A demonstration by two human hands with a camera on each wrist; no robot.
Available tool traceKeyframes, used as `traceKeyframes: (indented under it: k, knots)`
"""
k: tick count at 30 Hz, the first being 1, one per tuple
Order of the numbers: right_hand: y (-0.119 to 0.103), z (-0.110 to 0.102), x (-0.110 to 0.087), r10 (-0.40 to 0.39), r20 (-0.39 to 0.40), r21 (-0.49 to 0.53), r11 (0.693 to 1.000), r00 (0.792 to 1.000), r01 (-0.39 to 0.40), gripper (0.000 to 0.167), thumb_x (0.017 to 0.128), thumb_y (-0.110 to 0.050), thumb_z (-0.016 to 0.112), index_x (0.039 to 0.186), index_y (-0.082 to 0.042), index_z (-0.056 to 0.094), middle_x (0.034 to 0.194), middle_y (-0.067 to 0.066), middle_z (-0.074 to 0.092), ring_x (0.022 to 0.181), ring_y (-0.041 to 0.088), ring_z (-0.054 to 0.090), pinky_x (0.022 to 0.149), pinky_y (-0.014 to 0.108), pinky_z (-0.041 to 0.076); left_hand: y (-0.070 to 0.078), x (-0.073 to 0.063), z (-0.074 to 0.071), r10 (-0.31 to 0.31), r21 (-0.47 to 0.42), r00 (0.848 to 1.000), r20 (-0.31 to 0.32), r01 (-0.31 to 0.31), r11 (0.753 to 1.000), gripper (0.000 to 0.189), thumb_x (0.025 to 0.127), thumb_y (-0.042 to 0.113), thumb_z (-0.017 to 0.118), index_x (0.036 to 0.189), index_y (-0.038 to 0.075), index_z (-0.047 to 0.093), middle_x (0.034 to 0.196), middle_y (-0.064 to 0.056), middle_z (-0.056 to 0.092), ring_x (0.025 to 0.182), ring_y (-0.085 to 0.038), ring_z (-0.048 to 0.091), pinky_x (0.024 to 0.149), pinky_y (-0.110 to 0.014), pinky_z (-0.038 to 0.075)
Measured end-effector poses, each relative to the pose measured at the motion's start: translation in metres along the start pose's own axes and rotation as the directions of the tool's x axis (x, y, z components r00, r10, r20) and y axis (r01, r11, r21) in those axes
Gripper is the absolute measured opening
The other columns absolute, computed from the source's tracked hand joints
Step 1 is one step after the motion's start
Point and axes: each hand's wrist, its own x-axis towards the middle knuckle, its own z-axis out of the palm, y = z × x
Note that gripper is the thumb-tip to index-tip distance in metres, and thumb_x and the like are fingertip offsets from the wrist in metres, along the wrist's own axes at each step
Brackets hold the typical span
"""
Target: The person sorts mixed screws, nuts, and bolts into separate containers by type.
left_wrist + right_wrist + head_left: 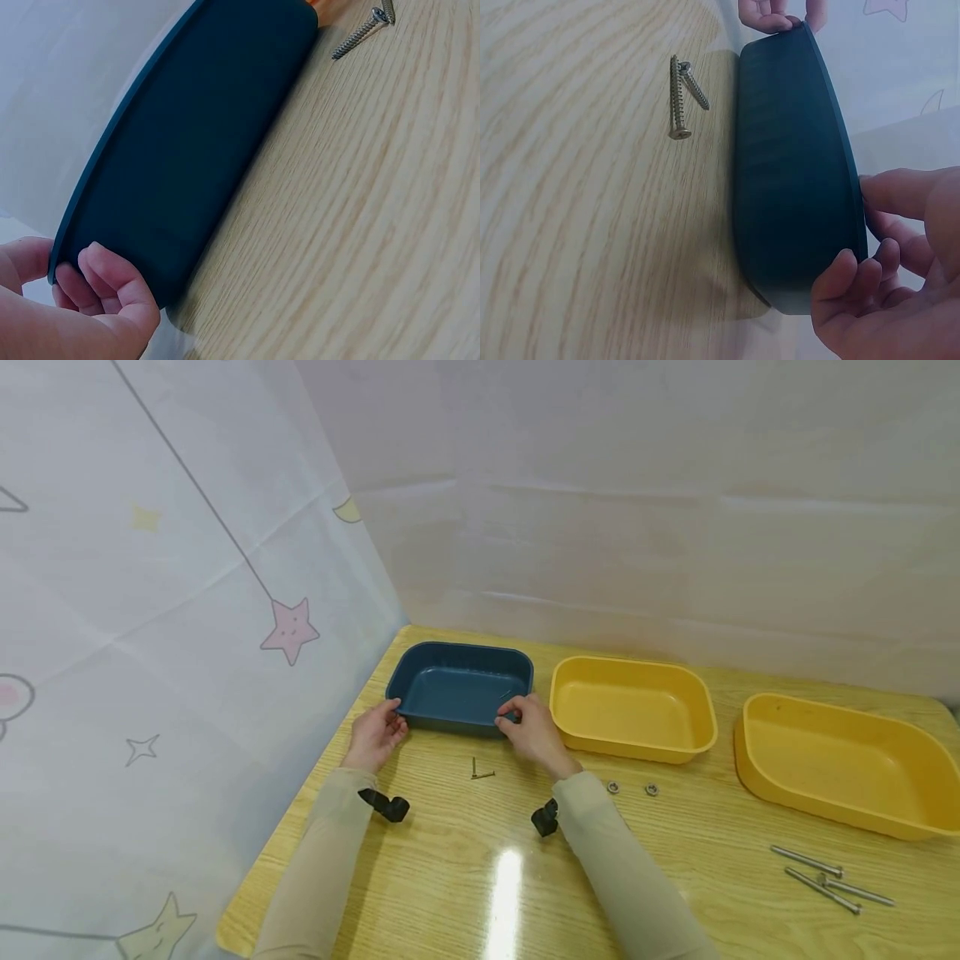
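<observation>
A dark blue plastic bin (450, 723) stands at the table's back left. My left hand (375, 735) pinches the rim at its front left corner, with the other fingers curled against the outer wall in the left wrist view. At the front right, my right hand (534, 731) grips the rim, fingers on both sides of it in the right wrist view. A small dark sliver, perhaps a screw (506, 694), shows inside the bin near that hand. Two screws (678, 105) lie touching on the wood in front of the bin.
Right of the blue bin stand a yellow bin (637, 745) and another yellow bin (840, 810). Two nuts (652, 789) lie before the middle bin. Three long bolts (823, 883) lie at the right. A printed cloth (187, 693) hangs along the table's left edge.
</observation>
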Motion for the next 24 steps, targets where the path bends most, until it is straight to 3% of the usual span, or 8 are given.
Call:
traceKeyframes:
  k: [24]
  knots:
    - [0.0014, -0.0012, -0.0002, 0.009, 0.014, 0.003, 1.0, 1.0, -0.009, 0.013, 0.093, -0.018, 0.065, 0.103, -0.011, 0.067, 0.097, 0.007, 0.05, 0.084, 0.022, 0.045, 0.075, 0.032, 0.039, 0.0014, -0.0044, 0.0017, 0.008, 0.011, 1.0, -0.005, -0.008, 1.0, 0.017, 0.094, 0.015, 0.062, 0.099, 0.013, 0.047, 0.074, 0.0, 0.049, 0.07, -0.013, 0.051, 0.065, -0.024, 0.049]
